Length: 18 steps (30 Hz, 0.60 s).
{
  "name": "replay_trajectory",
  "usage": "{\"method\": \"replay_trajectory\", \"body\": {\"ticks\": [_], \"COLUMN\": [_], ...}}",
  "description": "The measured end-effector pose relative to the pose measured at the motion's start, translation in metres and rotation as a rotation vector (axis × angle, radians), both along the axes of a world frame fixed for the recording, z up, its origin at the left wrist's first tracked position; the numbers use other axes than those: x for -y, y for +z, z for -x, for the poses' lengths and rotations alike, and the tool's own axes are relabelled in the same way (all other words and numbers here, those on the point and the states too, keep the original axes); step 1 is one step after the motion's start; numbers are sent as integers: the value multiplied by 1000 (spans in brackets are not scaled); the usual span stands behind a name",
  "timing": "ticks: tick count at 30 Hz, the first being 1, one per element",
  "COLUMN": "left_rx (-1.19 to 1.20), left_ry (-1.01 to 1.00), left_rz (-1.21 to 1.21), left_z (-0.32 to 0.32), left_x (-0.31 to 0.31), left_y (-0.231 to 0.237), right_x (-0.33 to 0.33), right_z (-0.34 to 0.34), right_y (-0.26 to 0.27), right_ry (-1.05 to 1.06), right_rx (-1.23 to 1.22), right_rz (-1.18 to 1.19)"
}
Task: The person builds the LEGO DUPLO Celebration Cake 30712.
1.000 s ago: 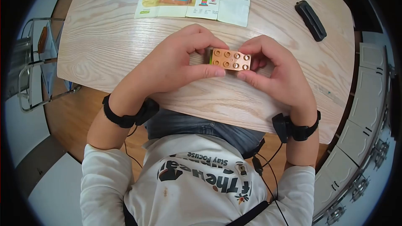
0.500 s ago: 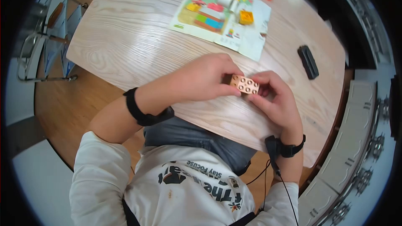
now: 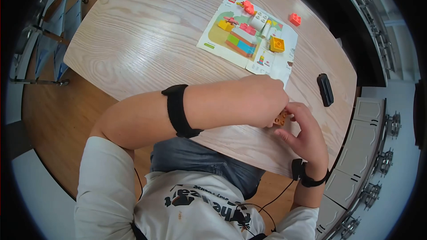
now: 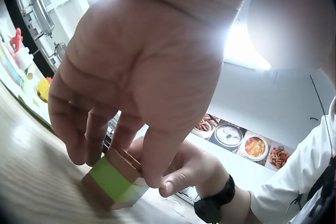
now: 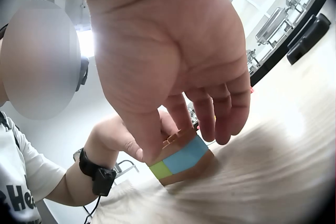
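A small block stack, brown above and below a green and blue layer, stands on the table under both hands; the head view shows just part of its brown top (image 3: 280, 118). My left hand (image 3: 262, 102) reaches over it, pinching it between thumb and fingers in the left wrist view, beside the green side (image 4: 113, 182). From the other side, my right hand (image 3: 309, 135) has its thumb and forefinger around the stack, near the blue side (image 5: 186, 155) in the right wrist view. The left hand covers much of the stack from above.
Beyond the hands lies a picture sheet (image 3: 213, 40) bearing a yellow block (image 3: 277, 45), a white block (image 3: 259, 18) and a coral piece (image 3: 248, 7). Another coral block (image 3: 295, 19) sits off its far right corner. A black case (image 3: 325, 90) lies to the right.
The head view has shifted, bringing in more of the sheet. My left hand has moved right over the stack and now covers most of it. Both hands sit further right in view.
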State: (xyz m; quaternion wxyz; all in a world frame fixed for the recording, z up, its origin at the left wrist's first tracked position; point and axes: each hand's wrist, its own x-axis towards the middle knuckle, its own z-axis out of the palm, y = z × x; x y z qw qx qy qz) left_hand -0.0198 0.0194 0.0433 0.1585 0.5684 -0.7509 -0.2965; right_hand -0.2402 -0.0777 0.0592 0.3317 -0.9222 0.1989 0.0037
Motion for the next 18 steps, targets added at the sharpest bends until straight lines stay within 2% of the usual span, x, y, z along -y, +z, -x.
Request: {"method": "replay_trajectory", "body": {"ticks": [3, 4, 7, 10, 13, 14, 17, 18], "left_rx": [-30, -100, -229, -339, -626, -758, -88, -64], "left_ry": [-77, -97, -187, -218, -150, -114, -345, -291], "left_rz": [-10, 102, 152, 407, 479, 357, 26, 56], "left_z": [1, -3, -16, -17, -22, -24, -26, -23], "left_x": [8, 7, 12, 15, 12, 12, 24, 24], "left_y": [-10, -14, -11, -31, -35, -27, 7, 3], "right_x": [8, 12, 20, 29, 45, 48, 53, 51], "right_z": [-8, -12, -25, -29, -27, -24, -18, -18], "right_y": [1, 2, 8, 2, -12, -17, -29, -30], "right_ry": [39, 60, 85, 89, 115, 128, 112, 94], "right_rx": [-114, -153, -192, -186, -146, -133, -83, -68], "right_rz": [-32, -40, -77, -143, -229, -268, -332, -335]}}
